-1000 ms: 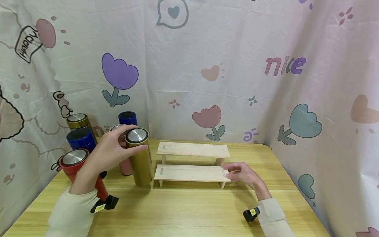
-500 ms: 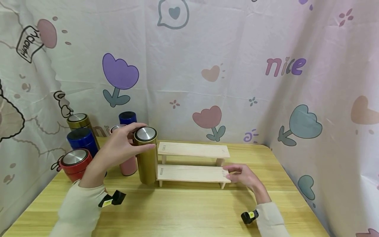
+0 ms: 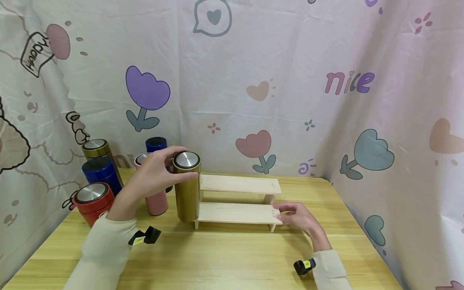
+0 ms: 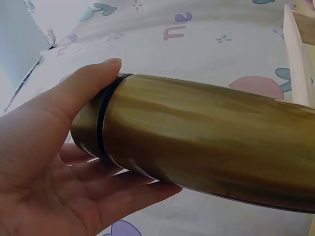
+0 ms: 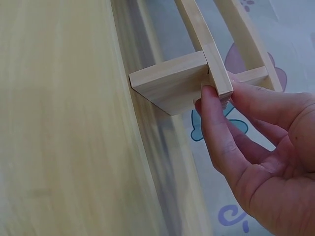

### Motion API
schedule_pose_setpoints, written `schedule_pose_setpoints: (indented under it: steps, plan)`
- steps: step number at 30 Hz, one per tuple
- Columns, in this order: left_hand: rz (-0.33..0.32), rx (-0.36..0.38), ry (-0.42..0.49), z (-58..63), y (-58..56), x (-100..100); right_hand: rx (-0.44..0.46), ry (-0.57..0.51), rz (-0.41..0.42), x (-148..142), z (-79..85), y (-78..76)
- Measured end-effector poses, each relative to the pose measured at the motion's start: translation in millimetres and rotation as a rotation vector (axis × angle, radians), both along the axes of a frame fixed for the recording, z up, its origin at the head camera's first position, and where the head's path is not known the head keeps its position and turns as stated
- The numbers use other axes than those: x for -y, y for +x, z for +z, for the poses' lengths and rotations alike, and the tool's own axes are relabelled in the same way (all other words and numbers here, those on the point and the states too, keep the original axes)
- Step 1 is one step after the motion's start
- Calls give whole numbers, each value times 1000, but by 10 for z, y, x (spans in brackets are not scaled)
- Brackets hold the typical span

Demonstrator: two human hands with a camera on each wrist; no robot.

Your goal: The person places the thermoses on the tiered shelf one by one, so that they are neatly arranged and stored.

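My left hand (image 3: pixel 156 175) grips a gold thermos (image 3: pixel 187 197) around its upper part, thumb on one side and fingers on the other. The thermos stands upright in front of the left ends of a two-step wooden stand (image 3: pixel 235 212), hiding them. Whether its base touches the table cannot be told. In the left wrist view, the thermos (image 4: pixel 206 137) shows a dark ring below its lid. At the stand's other end, my right hand (image 3: pixel 299 217) pinches the lower board's edge. The right wrist view has thumb and fingers (image 5: pixel 214 123) on that board's end.
Left of my left hand stand a red thermos (image 3: pixel 92 197), a blue one (image 3: pixel 101 173) and another gold one (image 3: pixel 96 148). Behind that hand are a pink thermos (image 3: pixel 157 203) and a second blue one (image 3: pixel 156 143). A printed curtain (image 3: pixel 224 104) hangs behind the table (image 3: pixel 224 257).
My left hand has carried the gold thermos rightward and slightly up in the view, from beside the stand to over its left end. My right hand stays on the board's end.
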State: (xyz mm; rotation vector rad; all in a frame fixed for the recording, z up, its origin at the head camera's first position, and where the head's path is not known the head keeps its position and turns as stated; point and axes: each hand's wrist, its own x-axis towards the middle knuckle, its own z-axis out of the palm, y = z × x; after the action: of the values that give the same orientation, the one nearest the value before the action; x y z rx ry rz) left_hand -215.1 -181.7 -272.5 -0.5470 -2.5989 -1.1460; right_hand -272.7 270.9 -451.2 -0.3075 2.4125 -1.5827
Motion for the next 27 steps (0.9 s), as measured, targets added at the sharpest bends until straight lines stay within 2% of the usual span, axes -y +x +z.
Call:
schedule_pose_setpoints:
  steps: [11,27]
  plan:
    - [-101,49,71,40,-96,-104,7,-6,2,3,13,7]
    - [-121,53,93,80,-200,-303,13,-8,1,4,22,17]
